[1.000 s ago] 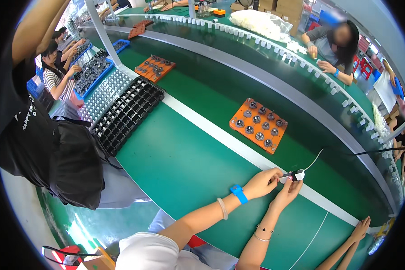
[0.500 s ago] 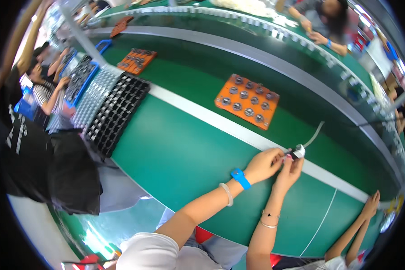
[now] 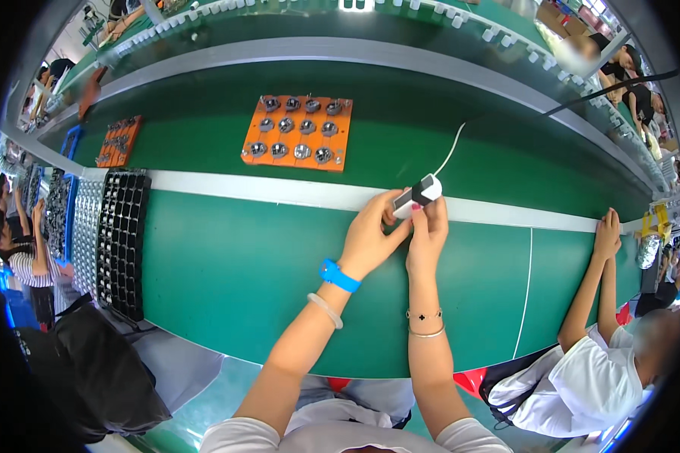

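A small black-and-white device (image 3: 426,189) with a thin white cable (image 3: 452,153) is held above the table's pale edge strip. My left hand (image 3: 370,235), below a blue wristband, pinches the end with a grey panel. My right hand (image 3: 428,240) grips the device from below, its thumb on the side. The cable rises from the white end and curves toward the green belt beyond the strip. What kind of device it is, I cannot make out.
An orange tray (image 3: 253,142) of round metal parts lies on the green belt (image 3: 204,143), with another orange tray (image 3: 134,145) farther left. Black compartment trays (image 3: 121,249) stand at the table's left end. A co-worker's hands (image 3: 607,234) rest at the right.
My view has turned to the right, so the belt and trays appear farther left. Both hands still hold the device, now tilted with its grey panel showing.
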`<state>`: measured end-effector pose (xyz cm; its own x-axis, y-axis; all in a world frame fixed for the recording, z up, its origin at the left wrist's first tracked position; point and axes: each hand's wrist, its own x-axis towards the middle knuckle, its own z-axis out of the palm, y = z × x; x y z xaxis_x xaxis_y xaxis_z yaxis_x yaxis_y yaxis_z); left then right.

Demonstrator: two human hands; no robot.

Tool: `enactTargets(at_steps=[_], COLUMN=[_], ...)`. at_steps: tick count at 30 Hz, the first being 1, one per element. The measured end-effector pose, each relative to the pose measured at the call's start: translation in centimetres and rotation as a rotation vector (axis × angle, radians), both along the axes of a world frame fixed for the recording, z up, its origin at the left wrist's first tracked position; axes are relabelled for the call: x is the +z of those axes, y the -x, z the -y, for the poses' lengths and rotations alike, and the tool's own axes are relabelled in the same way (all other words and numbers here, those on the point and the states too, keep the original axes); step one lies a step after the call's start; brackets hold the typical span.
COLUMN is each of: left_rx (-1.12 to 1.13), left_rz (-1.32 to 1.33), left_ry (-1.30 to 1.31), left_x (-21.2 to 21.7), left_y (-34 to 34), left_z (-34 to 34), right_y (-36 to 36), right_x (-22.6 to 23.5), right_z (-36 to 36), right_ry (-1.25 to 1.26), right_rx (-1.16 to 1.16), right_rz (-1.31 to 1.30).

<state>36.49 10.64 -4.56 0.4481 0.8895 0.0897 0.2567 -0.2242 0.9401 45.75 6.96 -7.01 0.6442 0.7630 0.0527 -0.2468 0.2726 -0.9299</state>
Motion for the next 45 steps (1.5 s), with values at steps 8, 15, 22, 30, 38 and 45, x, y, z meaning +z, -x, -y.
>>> enactTargets(at_steps=[8, 15, 22, 30, 38, 45], left_rx=[0.056, 0.015, 0.002, -0.016, 0.010, 0.018], left_rz=[0.064, 0.105, 0.148, 0.197, 0.175, 0.165], left_ry=[-0.026, 0.010, 0.028, 0.001, 0.054, 0.066], left_x=[0.8, 0.7, 1.0, 0.9, 1.4, 1.5], left_y=[0.3, 0.0, -0.5, -1.0, -1.5, -1.9], left_z=[0.0, 0.3, 0.2, 0.3, 0.5, 0.5], right_y=[0.3, -0.5, -1.0, -1.3, -1.5, -2.1], right_x=[1.5, 0.9, 1.0, 1.7, 2.2, 1.9], right_z=[0.1, 0.4, 0.6, 0.6, 0.6, 0.7], right_ry=[0.064, 0.065, 0.088, 0.103, 0.078, 0.104], right_rx=[0.039, 0.081, 0.094, 0.059, 0.089, 0.112], right_rz=[-0.017, -0.017, -0.006, 0.028, 0.063, 0.112])
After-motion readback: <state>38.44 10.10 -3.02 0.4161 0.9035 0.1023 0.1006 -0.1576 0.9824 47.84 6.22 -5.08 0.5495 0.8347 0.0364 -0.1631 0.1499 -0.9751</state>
